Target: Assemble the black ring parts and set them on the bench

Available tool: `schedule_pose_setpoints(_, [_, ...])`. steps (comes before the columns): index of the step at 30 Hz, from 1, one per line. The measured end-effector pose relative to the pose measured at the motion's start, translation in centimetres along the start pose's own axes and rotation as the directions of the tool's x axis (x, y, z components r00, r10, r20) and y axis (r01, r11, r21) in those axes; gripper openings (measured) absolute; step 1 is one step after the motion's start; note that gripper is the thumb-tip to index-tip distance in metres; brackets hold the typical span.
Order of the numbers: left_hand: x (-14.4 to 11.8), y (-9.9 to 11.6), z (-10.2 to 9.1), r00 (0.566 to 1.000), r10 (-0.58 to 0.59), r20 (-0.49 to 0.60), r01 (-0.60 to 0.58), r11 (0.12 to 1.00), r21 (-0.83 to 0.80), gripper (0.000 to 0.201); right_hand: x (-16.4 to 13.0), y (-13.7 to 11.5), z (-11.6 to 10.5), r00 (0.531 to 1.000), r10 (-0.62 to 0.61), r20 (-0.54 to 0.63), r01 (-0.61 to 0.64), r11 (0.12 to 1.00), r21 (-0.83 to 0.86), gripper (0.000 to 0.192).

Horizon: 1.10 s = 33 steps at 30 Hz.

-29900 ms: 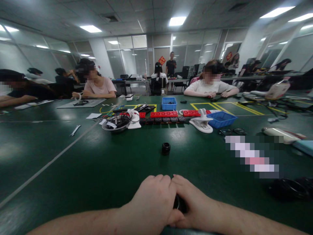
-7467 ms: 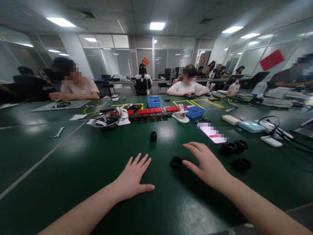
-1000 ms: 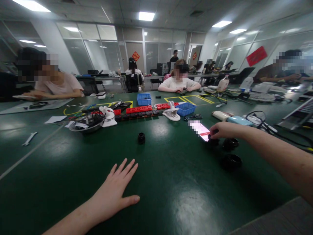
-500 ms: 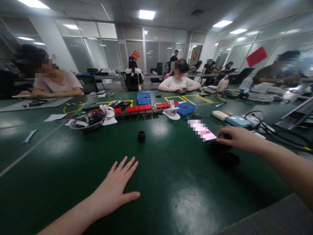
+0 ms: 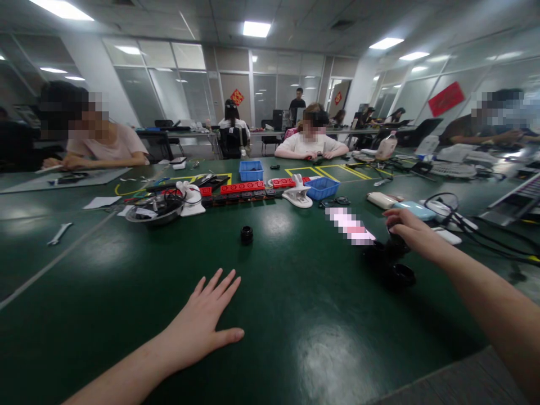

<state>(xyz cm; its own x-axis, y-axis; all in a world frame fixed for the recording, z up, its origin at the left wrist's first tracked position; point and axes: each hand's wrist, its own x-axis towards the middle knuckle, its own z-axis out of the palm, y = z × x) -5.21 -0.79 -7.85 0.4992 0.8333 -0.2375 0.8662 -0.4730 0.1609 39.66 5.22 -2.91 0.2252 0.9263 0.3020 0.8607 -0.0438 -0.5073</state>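
My left hand (image 5: 206,320) lies palm down on the green table, fingers spread, holding nothing. Beyond its fingertips stands a small black ridged cylinder (image 5: 247,235), which looks like a camera lens. On the right, my right hand (image 5: 411,230) has its fingers curled round the top of a black cylindrical piece (image 5: 397,247), partly hidden by the fingers. Just below it on the table is a black ring-shaped piece (image 5: 404,275) with an open top. Another dark piece (image 5: 373,254) sits to the left, its shape hard to make out. A lit phone (image 5: 349,226) lies beyond them.
A metal bowl of cables (image 5: 162,218), a white clip stand (image 5: 297,194), red-and-black strips (image 5: 242,188) and blue bins (image 5: 323,188) line the far side. A wrench (image 5: 60,234) lies left. Right are a light-blue case (image 5: 413,210) and black cables (image 5: 468,222). Other people sit around.
My right hand has moved slightly right and up, and the black cylindrical piece now shows under its fingers. My left hand stays in place on the table. The camera view has shifted slightly.
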Motion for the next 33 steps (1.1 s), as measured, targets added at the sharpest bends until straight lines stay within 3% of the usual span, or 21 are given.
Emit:
schedule_pose_setpoints(2, [0.0, -0.1, 0.1, 1.0, 0.001, -0.005, -0.001, 1.0, -0.006, 0.084, -0.1, -0.2, 0.0, 1.0, 0.008, 0.006, -0.008, 1.0, 0.003, 0.04])
schedule_pose_setpoints(7, [0.0, -0.5, 0.4, 1.0, 0.011, -0.021, -0.011, 1.0, -0.011, 0.084, -0.6, -0.8, -0.1, 0.978, 0.073, -0.197, -0.088, 0.994, -0.067, 0.04])
schedule_pose_setpoints(9, [0.1, -0.5, 0.4, 1.0, 0.01, -0.017, -0.011, 1.0, -0.008, 0.083, -0.8, -0.9, 0.1, 0.974, 0.057, -0.221, -0.076, 0.994, -0.078, 0.039])
schedule_pose_setpoints(15, [-0.1, -0.3, 0.1, 1.0, -0.006, 0.01, 0.006, 1.0, -0.017, 0.084, -0.8, 0.6, 0.5, 0.997, -0.011, -0.081, 0.007, 0.998, -0.056, 0.045])
schedule_pose_setpoints(22, [0.1, -0.4, 0.4, 1.0, -0.006, -0.007, 0.006, 1.0, -0.023, 0.084, -1.9, 1.8, 0.7, 0.989, -0.114, 0.099, 0.117, 0.993, -0.03, 0.048])
schedule_pose_setpoints(28, [0.2, -0.6, 0.6, 1.0, 0.01, -0.025, -0.01, 1.0, -0.001, 0.083, -1.8, 1.4, 1.2, 0.989, -0.133, 0.071, 0.141, 0.982, -0.127, 0.046])
schedule_pose_setpoints(33, [0.0, -0.4, 0.5, 1.0, 0.003, -0.019, -0.004, 1.0, -0.008, 0.083, -1.7, 1.0, 1.7, 0.972, -0.183, 0.146, 0.203, 0.97, -0.137, 0.043])
